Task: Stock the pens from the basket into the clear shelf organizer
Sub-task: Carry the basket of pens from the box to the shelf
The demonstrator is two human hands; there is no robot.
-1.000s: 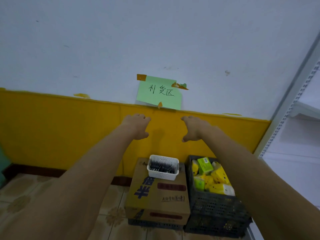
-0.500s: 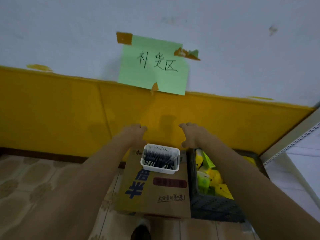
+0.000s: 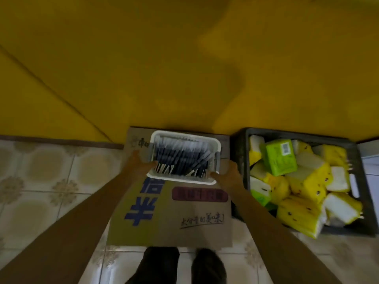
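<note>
A: Cream patterned tiles cover the floor (image 3: pixel 41 181) on the left. What comes next as I move right?

B: The left hand (image 3: pixel 141 165). It is at the left end of the white basket (image 3: pixel 180 179), with its thumb over the near-left corner of the rim. The other fingers run down the outer wall, where blur hides them. It looks like a grip.

A: Where are the pens (image 3: pixel 182 158)?

B: All in the basket, dark and packed side by side. The basket sits on the far end of a cardboard box (image 3: pixel 170 214) with blue lettering, close to the yellow wall (image 3: pixel 164 58).

A: And the right hand (image 3: pixel 230 174)?

B: It mirrors the left one. Its thumb is on the near-right corner of the rim and its fingers are curled beside the right wall, so both hands hold the basket by its ends. A black crate (image 3: pixel 239 160) stands just right of that hand, full of yellow and green packets (image 3: pixel 281 156).

A: Which step is this?

B: I'd say picking up the whole basket. Nothing has been stocked yet, and the organizer isn't in view.

A: What does the next move need?

B: A level lift. The pens lie loose, so tilting the basket would send them sliding to one end or over the rim. The right hand also has to rise clear of the crate wall. After that the basket has to be carried to wherever the organizer is.
</note>
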